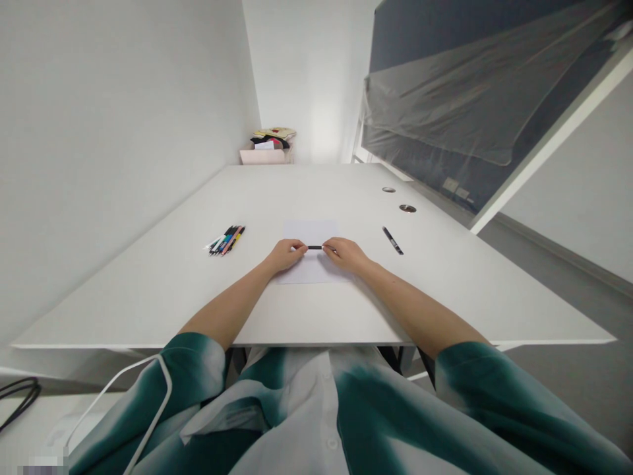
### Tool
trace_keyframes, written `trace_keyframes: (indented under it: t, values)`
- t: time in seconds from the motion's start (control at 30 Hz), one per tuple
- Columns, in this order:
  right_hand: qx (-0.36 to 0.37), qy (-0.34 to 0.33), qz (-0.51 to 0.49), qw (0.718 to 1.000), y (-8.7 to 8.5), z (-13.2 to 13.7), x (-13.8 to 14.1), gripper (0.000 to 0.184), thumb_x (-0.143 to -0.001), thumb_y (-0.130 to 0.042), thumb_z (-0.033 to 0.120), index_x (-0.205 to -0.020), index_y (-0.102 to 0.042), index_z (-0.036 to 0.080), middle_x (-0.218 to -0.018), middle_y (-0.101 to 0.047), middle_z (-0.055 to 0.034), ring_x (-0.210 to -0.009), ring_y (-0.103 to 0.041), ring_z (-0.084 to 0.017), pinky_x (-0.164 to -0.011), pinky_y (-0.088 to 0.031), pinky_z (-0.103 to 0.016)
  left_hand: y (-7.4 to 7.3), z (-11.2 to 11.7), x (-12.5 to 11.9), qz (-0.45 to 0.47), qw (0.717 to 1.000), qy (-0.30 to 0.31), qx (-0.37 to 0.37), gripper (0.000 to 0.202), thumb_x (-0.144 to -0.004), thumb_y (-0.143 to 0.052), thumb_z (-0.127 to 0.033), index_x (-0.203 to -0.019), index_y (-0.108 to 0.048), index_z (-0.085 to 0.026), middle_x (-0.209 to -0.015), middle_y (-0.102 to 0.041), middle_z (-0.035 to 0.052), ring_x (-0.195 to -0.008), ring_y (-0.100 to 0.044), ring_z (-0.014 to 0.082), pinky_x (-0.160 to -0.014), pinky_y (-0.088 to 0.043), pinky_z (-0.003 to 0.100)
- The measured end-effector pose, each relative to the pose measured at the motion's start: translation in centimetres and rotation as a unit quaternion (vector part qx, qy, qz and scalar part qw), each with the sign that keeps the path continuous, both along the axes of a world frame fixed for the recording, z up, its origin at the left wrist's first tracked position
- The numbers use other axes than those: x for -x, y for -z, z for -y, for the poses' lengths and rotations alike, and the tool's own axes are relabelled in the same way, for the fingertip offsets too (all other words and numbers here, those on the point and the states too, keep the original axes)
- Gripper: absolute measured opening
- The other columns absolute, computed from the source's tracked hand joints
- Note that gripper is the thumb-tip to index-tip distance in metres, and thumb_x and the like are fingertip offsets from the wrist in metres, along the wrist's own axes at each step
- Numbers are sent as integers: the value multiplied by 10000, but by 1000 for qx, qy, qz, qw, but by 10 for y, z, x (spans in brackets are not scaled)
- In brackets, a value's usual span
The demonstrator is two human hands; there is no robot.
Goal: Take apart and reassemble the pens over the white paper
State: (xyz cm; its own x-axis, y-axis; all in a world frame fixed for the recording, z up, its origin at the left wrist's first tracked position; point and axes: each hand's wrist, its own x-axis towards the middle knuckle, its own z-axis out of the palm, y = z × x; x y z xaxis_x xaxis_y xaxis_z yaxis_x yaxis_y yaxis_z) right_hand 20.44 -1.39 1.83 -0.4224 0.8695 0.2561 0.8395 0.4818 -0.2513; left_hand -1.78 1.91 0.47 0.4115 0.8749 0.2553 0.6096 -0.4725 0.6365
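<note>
Fingers of the left hand (284, 256) and the right hand (346, 256) are curled inward, pinching a slim black pen (314, 247) from either end, so the two hands sit close together over a sheet of white paper (309, 231) on the white table (123, 290). Both ends of the pen disappear into the fingertips, so from across the room its tip can't be told from its tail, and which way it points can't be made out. Its long axis runs left to right and looks level, roughly parallel to the table's near edge. Whether it touches the paper or is held just clear of it is hard to say.

Looking across the table from the left, a bundle of pens (226, 241) with black, pink, yellow and teal barrels lies gathered in a slanting group, well to the left of the paper. Next come the hands and the held pen, with no writing showing on the visible part of the sheet. Farther right, a lone black marker pen (392, 241) lies apart, slanting from upper left to lower right. Beyond it are a round cable grommet (388, 189) and a second grommet (407, 208), set into the tabletop. As things lie, one pen is in the hands, while the bundle and the lone marker pen are untouched.
</note>
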Motion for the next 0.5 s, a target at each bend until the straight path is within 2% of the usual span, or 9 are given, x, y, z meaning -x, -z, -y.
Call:
trace_keyframes:
  t: [0.17,0.33,0.5]
  values:
    - [8,25,-10,1000,4,-3,-1,279,-903,-558,266,-1168,-614,198,-1058,-713,-79,-929,-648,-186,-797,-438,-267,-2,1,0,-5,1000,5,3,307,-806,-545,-373,-866,-757,-159,-878,-757,61,-841,-670,210,-842,-509,326]
    - [-1,21,6,1000,6,-4,-3,210,-906,-525,238,-1084,-627,192,-1000,-713,-77,-890,-636,-188,-744,-417,-264,-6,4,0,0,1000,15,-5,255,-767,-598,-330,-868,-764,-165,-903,-757,65,-873,-677,221,-888,-503,342]
    - [-4,-4,0,1000,3,-2,-3,200,-909,-529,240,-1056,-655,189,-998,-710,-72,-871,-631,-177,-757,-413,-255,-6,5,1,0,1000,13,-16,230,-748,-623,-315,-876,-759,-181,-924,-757,51,-897,-672,217,-906,-499,345]
